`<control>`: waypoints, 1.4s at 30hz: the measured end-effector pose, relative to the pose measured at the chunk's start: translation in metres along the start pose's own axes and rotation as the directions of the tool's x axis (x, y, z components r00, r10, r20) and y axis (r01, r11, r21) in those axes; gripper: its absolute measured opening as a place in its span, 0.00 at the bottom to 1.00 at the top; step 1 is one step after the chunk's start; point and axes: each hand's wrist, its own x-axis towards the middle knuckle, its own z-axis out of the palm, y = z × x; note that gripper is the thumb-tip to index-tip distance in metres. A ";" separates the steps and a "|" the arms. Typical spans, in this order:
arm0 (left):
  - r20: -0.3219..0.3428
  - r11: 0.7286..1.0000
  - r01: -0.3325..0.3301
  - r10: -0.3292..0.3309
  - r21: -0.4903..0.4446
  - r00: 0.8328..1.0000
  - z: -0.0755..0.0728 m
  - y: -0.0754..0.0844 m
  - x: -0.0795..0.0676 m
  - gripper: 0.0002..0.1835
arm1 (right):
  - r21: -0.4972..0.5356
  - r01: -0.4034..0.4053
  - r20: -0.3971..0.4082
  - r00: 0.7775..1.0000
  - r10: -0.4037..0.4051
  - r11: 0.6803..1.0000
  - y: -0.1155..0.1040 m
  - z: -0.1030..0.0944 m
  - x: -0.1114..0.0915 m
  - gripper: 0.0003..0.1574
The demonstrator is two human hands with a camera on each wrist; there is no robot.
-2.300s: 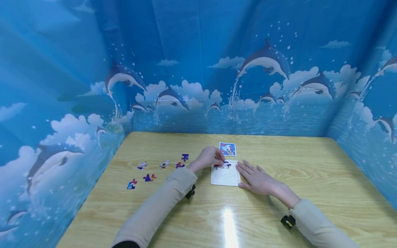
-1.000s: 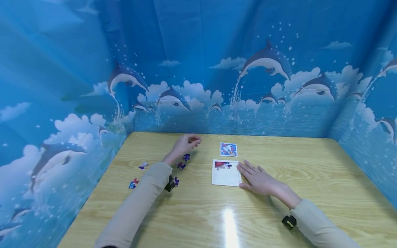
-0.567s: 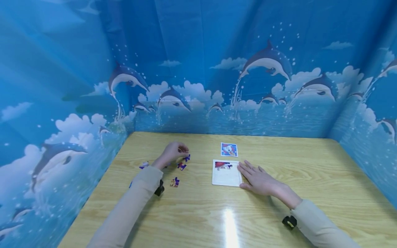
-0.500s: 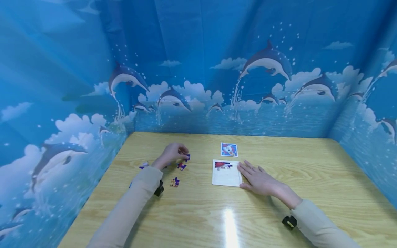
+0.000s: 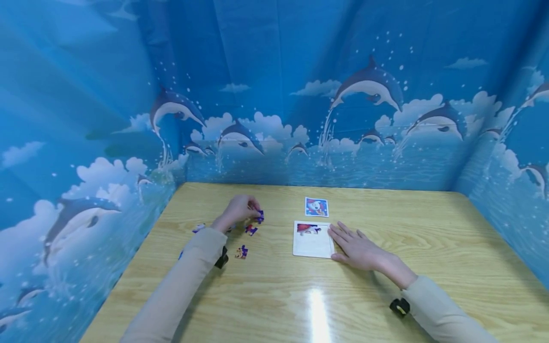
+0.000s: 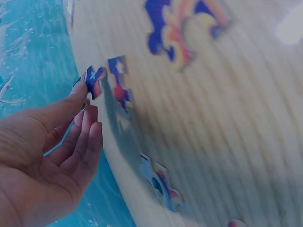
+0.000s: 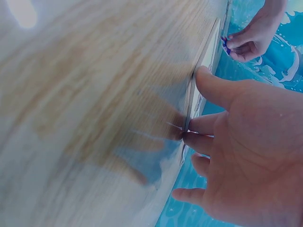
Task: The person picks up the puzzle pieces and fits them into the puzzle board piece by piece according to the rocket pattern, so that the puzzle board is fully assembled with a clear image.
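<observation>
Between thumb and fingertips my left hand (image 5: 241,209) pinches a purple jigsaw piece (image 6: 94,81), raised a little over the table in the left wrist view. Close below it lies a purple and red piece (image 5: 251,230), and nearer me a purple and orange piece (image 5: 242,252). My right hand (image 5: 355,247) lies with straight, spread fingers at the right edge of a white square puzzle tray (image 5: 310,246), its thumb and fingertips touching the rim. Joined pieces with a red and white picture (image 5: 306,228) fill the tray's upper left part.
A small picture card (image 5: 316,207) lies just beyond the tray. More loose pieces, one of them white and purple (image 5: 199,228), are at the left, partly hidden by my left sleeve. A blue dolphin curtain (image 5: 274,95) encloses the table's back and sides.
My left hand has gone from the tray to the loose pieces at the left, set down the purple and orange piece, and picked up a purple one. The right hand stays at the tray.
</observation>
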 end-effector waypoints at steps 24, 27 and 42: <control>0.022 0.974 -0.163 0.168 -0.156 0.985 0.046 0.081 0.026 0.04 | 0.015 0.009 -0.007 1.000 -0.009 1.000 0.002 0.001 -0.002 0.44; 0.040 0.972 -0.177 0.185 -0.152 0.982 0.057 0.092 0.029 0.03 | 0.008 -0.002 -0.001 1.000 0.002 1.000 -0.001 -0.002 -0.002 0.44; 0.103 0.956 -0.286 0.292 -0.070 0.951 0.098 0.116 0.033 0.04 | 0.000 0.002 0.005 1.000 -0.002 1.000 -0.005 -0.003 -0.001 0.44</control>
